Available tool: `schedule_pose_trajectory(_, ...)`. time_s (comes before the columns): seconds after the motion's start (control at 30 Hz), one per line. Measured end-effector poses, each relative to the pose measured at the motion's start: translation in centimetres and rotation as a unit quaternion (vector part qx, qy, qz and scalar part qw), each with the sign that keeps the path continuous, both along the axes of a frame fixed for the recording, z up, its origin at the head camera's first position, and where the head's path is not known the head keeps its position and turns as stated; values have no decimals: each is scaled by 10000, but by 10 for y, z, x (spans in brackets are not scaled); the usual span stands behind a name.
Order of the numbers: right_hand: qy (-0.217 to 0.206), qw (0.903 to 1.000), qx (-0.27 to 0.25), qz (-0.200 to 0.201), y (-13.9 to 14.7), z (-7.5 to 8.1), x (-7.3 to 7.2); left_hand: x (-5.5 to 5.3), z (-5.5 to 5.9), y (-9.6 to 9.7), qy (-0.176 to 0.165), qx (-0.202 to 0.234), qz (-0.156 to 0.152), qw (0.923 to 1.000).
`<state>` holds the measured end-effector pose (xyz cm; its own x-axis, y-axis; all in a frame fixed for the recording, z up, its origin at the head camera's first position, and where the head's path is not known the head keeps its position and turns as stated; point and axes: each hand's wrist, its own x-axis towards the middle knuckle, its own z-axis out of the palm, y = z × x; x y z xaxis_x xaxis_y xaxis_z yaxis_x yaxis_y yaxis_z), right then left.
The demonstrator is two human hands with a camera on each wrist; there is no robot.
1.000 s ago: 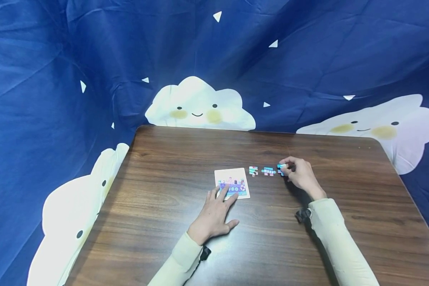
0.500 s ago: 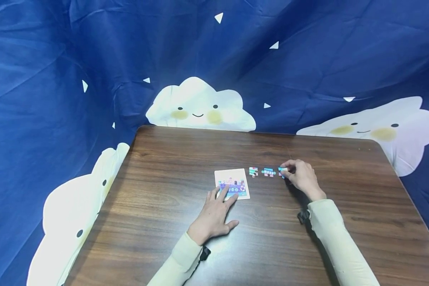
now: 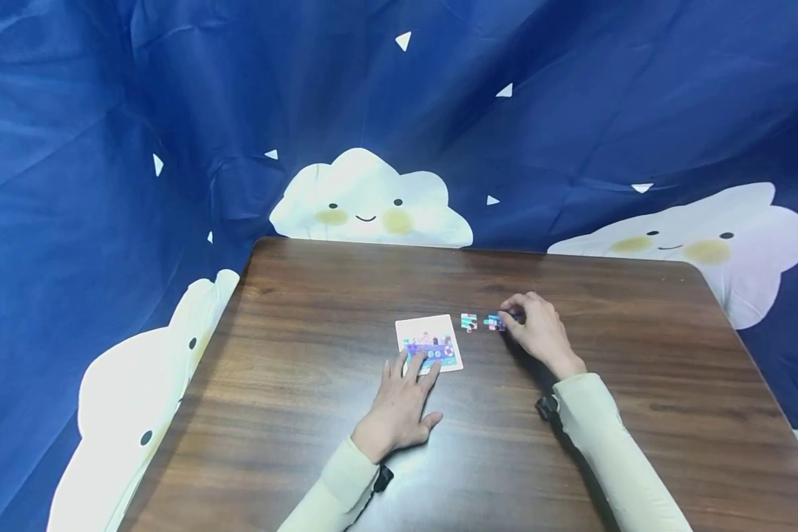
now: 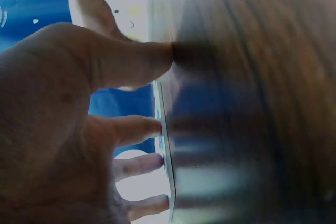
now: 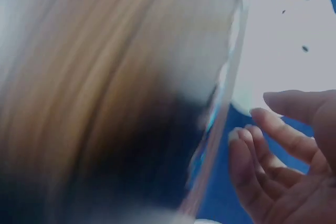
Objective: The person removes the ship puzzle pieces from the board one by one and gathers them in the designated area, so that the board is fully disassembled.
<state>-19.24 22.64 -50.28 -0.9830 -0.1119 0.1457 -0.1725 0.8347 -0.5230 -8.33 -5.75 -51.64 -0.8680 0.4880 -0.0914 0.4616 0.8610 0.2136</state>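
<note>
A square white card (image 3: 448, 324) with a purple and pink picture lies flat on the dark wooden table. My left hand (image 3: 397, 414) rests its spread fingertips on the card's lower edge, the thumb out to the side. To the right of the card lies a small puzzle piece (image 3: 468, 322), then a blue and purple puzzle piece (image 3: 493, 323). My right hand (image 3: 537, 332) is at the right end of that blue piece, covering part of it. In the right wrist view its loosely bent fingers (image 5: 283, 135) hold nothing visible. The third piece is hidden by this hand.
The brown table (image 3: 292, 295) extends to all sides of the card. Behind it hangs a blue curtain (image 3: 505, 148) with smiling white clouds (image 3: 372, 192). A dark wrist camera (image 3: 547, 408) sits under the right sleeve, and another camera (image 3: 383, 479) under the left.
My right hand has let go of the rightmost puzzle piece and moved left to the middle one. The left hand stays on the card. The head view has shifted slightly.
</note>
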Motion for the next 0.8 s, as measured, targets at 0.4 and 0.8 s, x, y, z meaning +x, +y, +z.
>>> schedule_pose_trajectory(0.4,-142,9900,-542,1296,-67,4,2,-1,1,-6,46,297,-212,9993)
schedule_pose_trajectory(0.8,-636,9711,-759,2171,-104,-6,0,0,3,-5,-3,186,-231,9996)
